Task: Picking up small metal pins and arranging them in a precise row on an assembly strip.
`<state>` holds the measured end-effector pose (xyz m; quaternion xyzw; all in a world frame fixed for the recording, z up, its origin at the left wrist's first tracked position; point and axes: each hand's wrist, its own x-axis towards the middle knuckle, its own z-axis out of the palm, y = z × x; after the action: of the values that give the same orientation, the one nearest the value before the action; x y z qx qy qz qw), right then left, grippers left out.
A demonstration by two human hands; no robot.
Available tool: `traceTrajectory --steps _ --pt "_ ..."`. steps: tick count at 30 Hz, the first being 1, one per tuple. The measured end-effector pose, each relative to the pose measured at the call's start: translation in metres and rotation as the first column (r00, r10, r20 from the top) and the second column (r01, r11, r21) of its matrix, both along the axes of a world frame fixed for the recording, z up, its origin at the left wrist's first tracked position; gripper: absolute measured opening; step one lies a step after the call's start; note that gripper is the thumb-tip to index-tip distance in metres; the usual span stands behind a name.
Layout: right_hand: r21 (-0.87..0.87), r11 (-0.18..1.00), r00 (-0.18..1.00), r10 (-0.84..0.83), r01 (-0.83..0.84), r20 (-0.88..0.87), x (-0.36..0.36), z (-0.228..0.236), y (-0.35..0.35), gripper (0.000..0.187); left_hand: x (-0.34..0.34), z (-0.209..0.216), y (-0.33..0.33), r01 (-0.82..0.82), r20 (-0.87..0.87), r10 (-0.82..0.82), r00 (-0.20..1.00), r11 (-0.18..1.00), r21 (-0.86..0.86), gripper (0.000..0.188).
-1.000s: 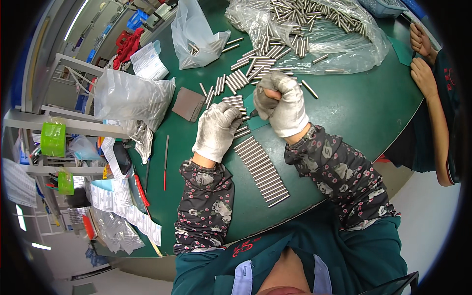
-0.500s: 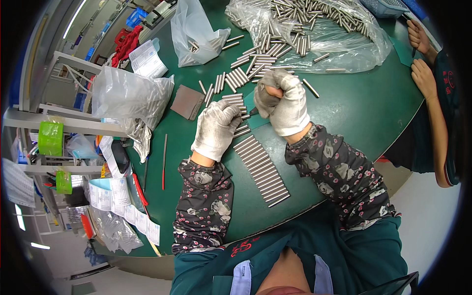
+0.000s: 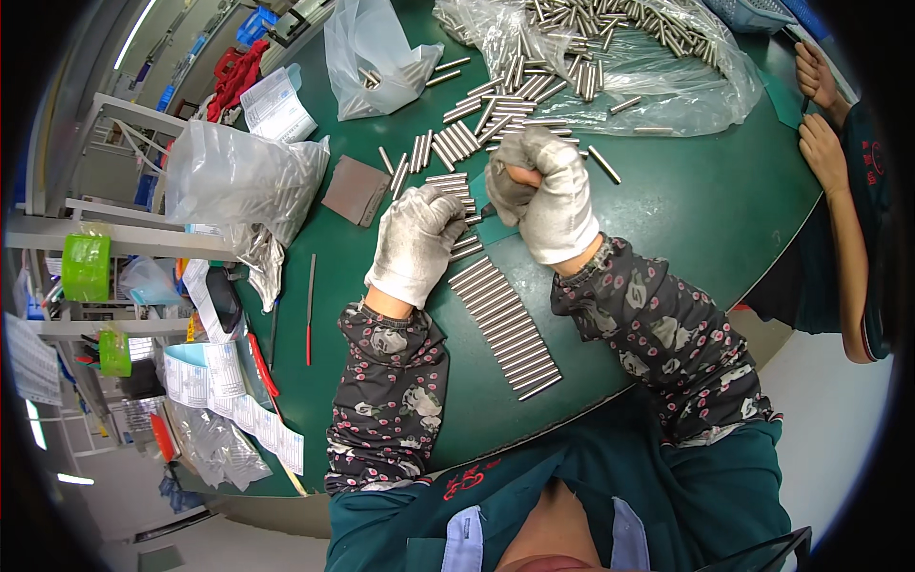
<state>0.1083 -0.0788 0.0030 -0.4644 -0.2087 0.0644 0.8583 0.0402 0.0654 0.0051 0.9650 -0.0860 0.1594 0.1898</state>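
My left hand [image 3: 412, 246], in a white glove, is closed with its fingertips at the end of a short metal pin [image 3: 473, 220]. Across from it, my right hand [image 3: 551, 202], gloved with greyed fingers, is curled round a dark-tipped tool [image 3: 489, 209] whose tip comes close to that pin. Most of the tool is hidden in the fist. Under the right hand lies a teal sheet [image 3: 496, 230]. A neat row of metal pins [image 3: 505, 329] lies side by side nearer me, and more loose pins [image 3: 456, 143] lie beyond my hands.
A clear plastic bag [image 3: 658, 100] spills many pins at the back. Other bags [image 3: 376, 71] [image 3: 248, 176] stand left, with a brown-grey block [image 3: 356, 191], a red-handled thin file [image 3: 310, 310] and papers [image 3: 229, 381]. At the right, a co-worker's hands [image 3: 820, 105] work over the green table [image 3: 686, 200].
The view has shifted slightly, so things at the left appear a little farther left. Both hands keep nearly the same closed poses around the pin and tool.
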Motion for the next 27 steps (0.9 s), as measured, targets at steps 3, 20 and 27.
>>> traceTrajectory --steps 3,20,27 --pt "-0.041 0.997 0.996 0.068 -0.065 0.065 0.000 0.010 -0.003 0.036 0.002 0.001 -0.001 0.054 0.032 -0.054 0.998 0.999 0.003 0.020" --pt "0.060 0.986 0.984 0.162 -0.158 -0.077 -0.001 0.007 -0.011 0.038 -0.002 0.000 0.003 0.061 0.050 -0.062 0.997 0.998 0.014 0.022" --pt "0.054 0.985 0.985 0.168 -0.165 -0.043 0.001 0.007 -0.013 0.039 -0.004 0.007 -0.001 0.012 0.040 -0.014 0.999 0.999 0.031 0.019"
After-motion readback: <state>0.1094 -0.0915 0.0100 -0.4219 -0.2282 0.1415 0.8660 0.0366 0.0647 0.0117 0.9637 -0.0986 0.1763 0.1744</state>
